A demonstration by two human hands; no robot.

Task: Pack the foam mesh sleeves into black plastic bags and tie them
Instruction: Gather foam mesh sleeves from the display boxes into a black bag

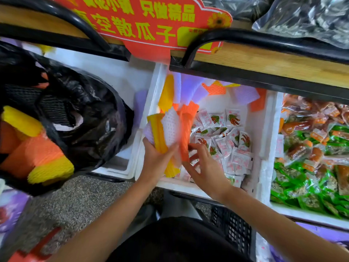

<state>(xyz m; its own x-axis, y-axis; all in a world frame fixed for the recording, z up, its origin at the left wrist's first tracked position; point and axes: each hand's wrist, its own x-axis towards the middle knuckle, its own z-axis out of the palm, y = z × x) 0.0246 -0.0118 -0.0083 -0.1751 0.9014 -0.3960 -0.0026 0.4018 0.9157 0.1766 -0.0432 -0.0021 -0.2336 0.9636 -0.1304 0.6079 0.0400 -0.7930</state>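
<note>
My left hand grips a bunch of foam mesh sleeves, yellow, white and orange, held upright over the front left corner of a white foam box. Beside them my right hand hovers with fingers spread, its fingertips at the orange sleeve's lower end. More loose sleeves, purple, orange and yellow, lie at the back of that box. To the left stands an open black plastic bag with yellow and orange sleeves sticking out of its mouth.
Small white snack packets fill the box under my hands. A second foam box on the right holds green and orange snack packs. A red sign and a black-framed wooden shelf hang above. A black crate sits below.
</note>
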